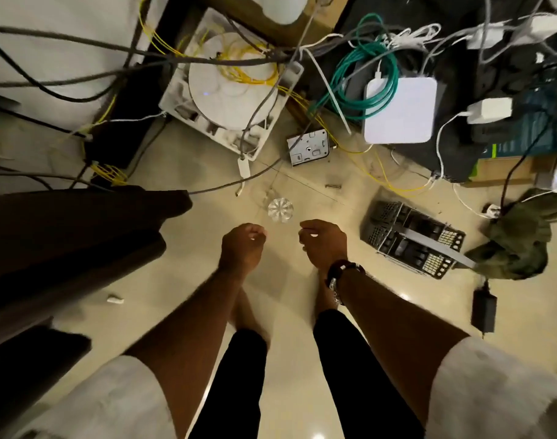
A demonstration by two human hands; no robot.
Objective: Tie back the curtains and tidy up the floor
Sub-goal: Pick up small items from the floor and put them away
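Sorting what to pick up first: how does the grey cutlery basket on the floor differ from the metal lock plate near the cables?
The cutlery basket is a dark grey plastic grid with several open compartments; the lock plate is a flat, shiny metal piece with holes. The basket looks clearly bigger. The basket lies right of the right hand, while the plate lies farther away, beside the yellow cables. Both lie loose on the tiled floor.

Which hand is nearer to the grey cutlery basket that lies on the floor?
The right hand. The grey cutlery basket lies on the floor out to its right side, apart from it. The left hand is farther away, beyond the right hand.
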